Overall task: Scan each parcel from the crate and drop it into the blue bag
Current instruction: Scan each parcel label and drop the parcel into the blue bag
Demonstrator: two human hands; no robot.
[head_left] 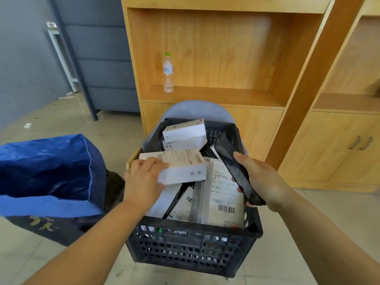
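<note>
A black slatted crate stands in front of me, full of white boxed parcels with shipping labels. My left hand grips a white labelled parcel at its left end, holding it just above the pile. My right hand holds a black handheld scanner over the crate's right side, its head pointing toward the far end. Beside the crate on the left, the blue bag stands open, its inside dark and apparently bare. A large labelled parcel lies under the scanner.
The crate rests on a grey-blue chair. Behind it stands a wooden shelf unit with a clear water bottle on it. A grey metal rack is at the back left. The floor is tiled.
</note>
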